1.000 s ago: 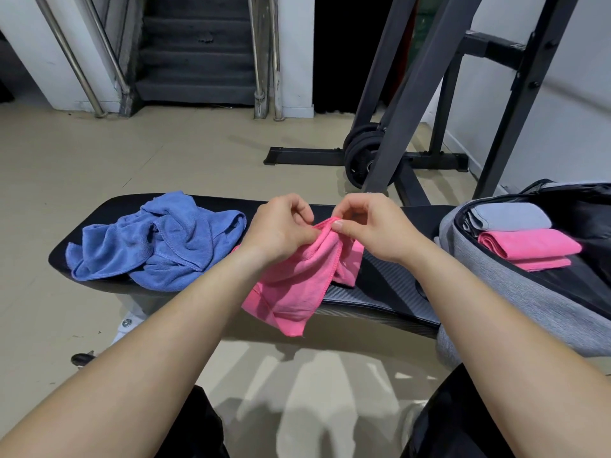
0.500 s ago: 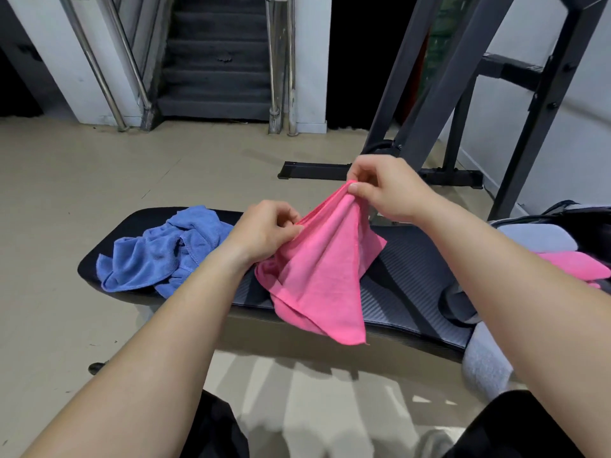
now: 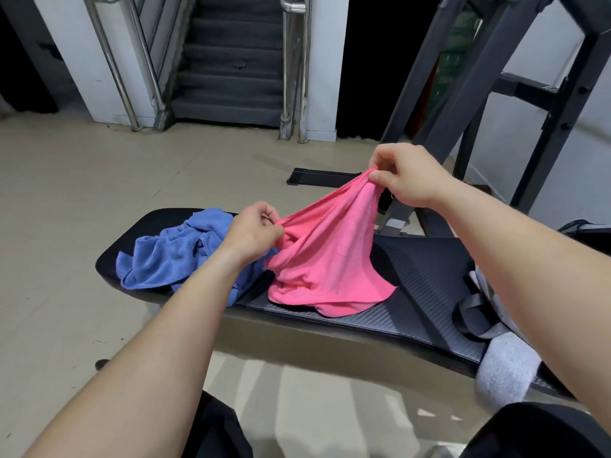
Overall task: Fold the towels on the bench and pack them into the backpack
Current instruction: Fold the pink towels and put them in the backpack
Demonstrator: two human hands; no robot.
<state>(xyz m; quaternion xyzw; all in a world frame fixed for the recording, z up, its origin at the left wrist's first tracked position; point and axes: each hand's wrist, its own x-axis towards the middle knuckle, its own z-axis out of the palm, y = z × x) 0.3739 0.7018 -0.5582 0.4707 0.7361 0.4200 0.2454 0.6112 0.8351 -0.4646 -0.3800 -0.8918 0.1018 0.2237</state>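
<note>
A pink towel (image 3: 330, 256) hangs crumpled between my hands, its lower part resting on the black bench (image 3: 416, 292). My left hand (image 3: 254, 231) pinches its edge low on the left. My right hand (image 3: 406, 175) pinches another part of the edge higher up on the right. A blue towel (image 3: 172, 256) lies bunched on the bench's left end, partly behind my left forearm. The grey backpack (image 3: 506, 368) sits at the bench's right end, mostly hidden by my right arm.
A dark metal rack (image 3: 463, 94) stands behind the bench on the right, its base bar (image 3: 317, 176) on the tiled floor. A staircase with steel handrails (image 3: 228, 61) rises at the back. My knees in dark clothing fill the bottom edge.
My right hand has lifted its end of the pink towel up and to the right, stretching the cloth. The view has shifted left, so the backpack's opening has left the frame.
</note>
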